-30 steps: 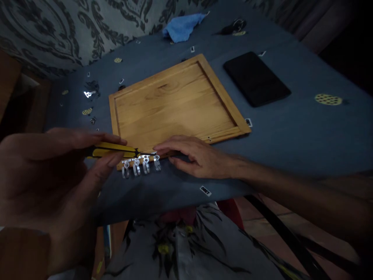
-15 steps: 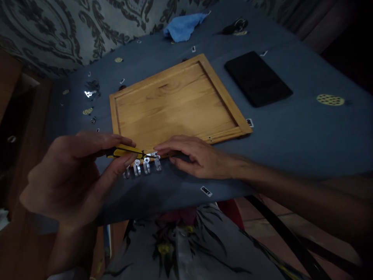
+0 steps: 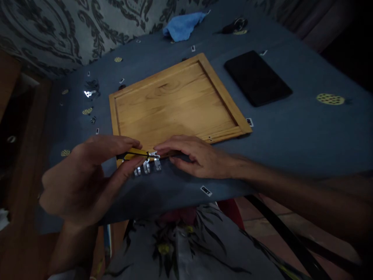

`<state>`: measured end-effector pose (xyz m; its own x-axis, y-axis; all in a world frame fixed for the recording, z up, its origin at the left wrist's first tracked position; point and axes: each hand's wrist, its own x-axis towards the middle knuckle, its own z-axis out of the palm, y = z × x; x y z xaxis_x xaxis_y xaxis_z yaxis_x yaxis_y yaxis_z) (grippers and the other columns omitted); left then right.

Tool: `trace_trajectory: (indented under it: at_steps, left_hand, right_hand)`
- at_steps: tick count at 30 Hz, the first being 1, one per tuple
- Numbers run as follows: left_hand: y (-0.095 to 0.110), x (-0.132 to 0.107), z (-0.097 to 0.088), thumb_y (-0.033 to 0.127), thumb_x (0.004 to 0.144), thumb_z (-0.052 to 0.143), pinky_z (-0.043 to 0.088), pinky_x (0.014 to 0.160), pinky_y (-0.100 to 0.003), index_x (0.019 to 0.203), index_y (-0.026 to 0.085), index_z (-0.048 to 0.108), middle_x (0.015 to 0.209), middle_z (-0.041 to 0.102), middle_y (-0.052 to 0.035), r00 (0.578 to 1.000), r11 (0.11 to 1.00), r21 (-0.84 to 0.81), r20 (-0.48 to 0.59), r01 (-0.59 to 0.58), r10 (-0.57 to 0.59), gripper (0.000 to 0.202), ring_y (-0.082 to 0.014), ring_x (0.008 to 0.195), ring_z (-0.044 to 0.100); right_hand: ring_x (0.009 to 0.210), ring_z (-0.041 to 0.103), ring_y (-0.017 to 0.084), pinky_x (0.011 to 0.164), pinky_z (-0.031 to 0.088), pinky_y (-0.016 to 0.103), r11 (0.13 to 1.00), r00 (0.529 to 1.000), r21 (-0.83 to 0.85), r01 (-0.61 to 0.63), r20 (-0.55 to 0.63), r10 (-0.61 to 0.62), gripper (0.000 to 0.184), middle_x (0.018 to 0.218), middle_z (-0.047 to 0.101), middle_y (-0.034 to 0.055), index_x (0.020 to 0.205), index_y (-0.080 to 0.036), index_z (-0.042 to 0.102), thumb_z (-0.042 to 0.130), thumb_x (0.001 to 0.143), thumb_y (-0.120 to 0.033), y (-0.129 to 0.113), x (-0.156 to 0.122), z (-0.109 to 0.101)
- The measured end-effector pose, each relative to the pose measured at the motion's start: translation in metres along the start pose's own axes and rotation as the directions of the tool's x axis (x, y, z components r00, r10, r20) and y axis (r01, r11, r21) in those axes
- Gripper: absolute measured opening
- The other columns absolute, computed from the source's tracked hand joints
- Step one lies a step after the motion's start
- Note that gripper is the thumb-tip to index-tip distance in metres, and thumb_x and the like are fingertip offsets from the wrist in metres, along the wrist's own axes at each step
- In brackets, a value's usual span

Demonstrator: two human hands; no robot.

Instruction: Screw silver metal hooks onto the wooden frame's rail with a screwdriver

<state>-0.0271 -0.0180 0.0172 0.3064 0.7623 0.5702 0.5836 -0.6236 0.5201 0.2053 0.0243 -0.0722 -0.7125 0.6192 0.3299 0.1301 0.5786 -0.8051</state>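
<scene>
Just below the middle of the frame, the left hand [image 3: 87, 175] pinches a yellow-and-black tool [image 3: 134, 153] between thumb and fingers, its tip at a row of metal hooks [image 3: 147, 166] on the near edge of a wooden tray [image 3: 175, 105], while the right hand [image 3: 192, 155], fingers stretched flat and holding nothing, rests just beside them.

Smooth light wooden tray [image 3: 175, 105], shiny metal hooks [image 3: 146, 167], matt blue cloth tablecloth [image 3: 291, 136].

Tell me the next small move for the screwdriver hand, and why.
Probably press the screwdriver tip in squarely and begin turning: the left hand holds it against the metal hooks, and the right hand pins the near edge of the wooden tray beside them.
</scene>
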Motion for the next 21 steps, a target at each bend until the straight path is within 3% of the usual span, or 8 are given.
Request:
trace_trajectory:
  at_steps: [4, 7, 10, 14, 18, 21]
  left_hand:
    - [0.0016, 0.0014, 0.0017, 0.021, 0.075, 0.082, 0.064, 0.073, -0.038, 0.101, 0.027, 0.073, 0.095, 0.079, 0.002, 0.999, 0.995, 0.085, 0.003, 0.045, -0.045, 0.028, -0.02, 0.083, 0.076]
    - [0.0034, 0.0021, 0.005, 0.036, 0.073, 0.083, 0.06, 0.066, -0.042, 0.091, 0.027, 0.074, 0.09, 0.078, -0.001, 0.995, 0.982, 0.168, -0.07, 0.081, -0.07, 0.022, -0.0228, 0.075, 0.074]
    - [0.0049, 0.0025, 0.0077, 0.041, 0.074, 0.082, 0.057, 0.06, -0.039, 0.088, 0.026, 0.075, 0.085, 0.078, -0.0019, 0.992, 0.975, 0.207, -0.112, 0.081, -0.059, 0.022, -0.0207, 0.067, 0.071]
    - [0.0055, 0.0004, 0.0068, 0.031, 0.078, 0.082, 0.057, 0.06, -0.033, 0.095, 0.029, 0.075, 0.085, 0.078, 0.0017, 0.998, 0.988, 0.151, -0.057, 0.021, -0.013, 0.018, -0.0168, 0.069, 0.071]
    - [0.0069, -0.0047, 0.0029, 0.011, 0.077, 0.081, 0.06, 0.071, -0.032, 0.115, 0.035, 0.071, 0.1, 0.076, 0.0047, 1.0, 0.996, 0.088, -0.012, 0.011, -0.01, 0.045, -0.0164, 0.085, 0.072]
    - [0.0088, -0.0065, 0.0017, 0.007, 0.076, 0.081, 0.06, 0.074, -0.032, 0.117, 0.034, 0.071, 0.102, 0.076, 0.0055, 1.0, 0.998, 0.058, -0.005, -0.012, 0.013, 0.05, -0.0159, 0.089, 0.071]
  right_hand:
    - [0.107, 0.065, 0.021, 0.095, 0.052, 0.041, 1.0, 1.0, 0.006, -0.015, -0.002, 0.015, 0.039, 0.12, 0.07, 0.0093, 0.132, -0.018, 0.056, 0.05, 0.094, -0.012, -0.0007, -0.0003, 0.0003]
    - [0.107, 0.065, 0.021, 0.096, 0.052, 0.041, 1.0, 1.0, 0.005, -0.023, 0.007, 0.023, 0.039, 0.119, 0.069, 0.0109, 0.133, -0.015, 0.056, 0.049, 0.094, -0.012, -0.0016, -0.0003, 0.0]
    - [0.107, 0.065, 0.022, 0.094, 0.052, 0.04, 1.0, 1.0, -0.004, -0.013, 0.004, 0.013, 0.041, 0.118, 0.069, 0.0122, 0.133, -0.012, 0.056, 0.049, 0.093, -0.011, -0.0017, -0.0002, -0.0004]
    - [0.107, 0.065, 0.022, 0.092, 0.053, 0.04, 1.0, 1.0, -0.008, -0.019, 0.007, 0.019, 0.041, 0.118, 0.069, 0.0114, 0.133, -0.016, 0.056, 0.049, 0.094, -0.012, -0.0019, -0.0004, -0.0008]
    - [0.107, 0.065, 0.022, 0.092, 0.053, 0.04, 1.0, 1.0, -0.002, -0.014, 0.009, 0.014, 0.04, 0.117, 0.069, 0.0106, 0.133, -0.017, 0.056, 0.048, 0.094, -0.013, -0.0023, -0.0006, -0.0009]
    - [0.106, 0.065, 0.022, 0.091, 0.053, 0.04, 1.0, 1.0, -0.003, 0.0, 0.002, 0.0, 0.039, 0.116, 0.069, 0.0122, 0.132, -0.013, 0.056, 0.048, 0.094, -0.013, -0.0016, -0.0009, -0.0005]
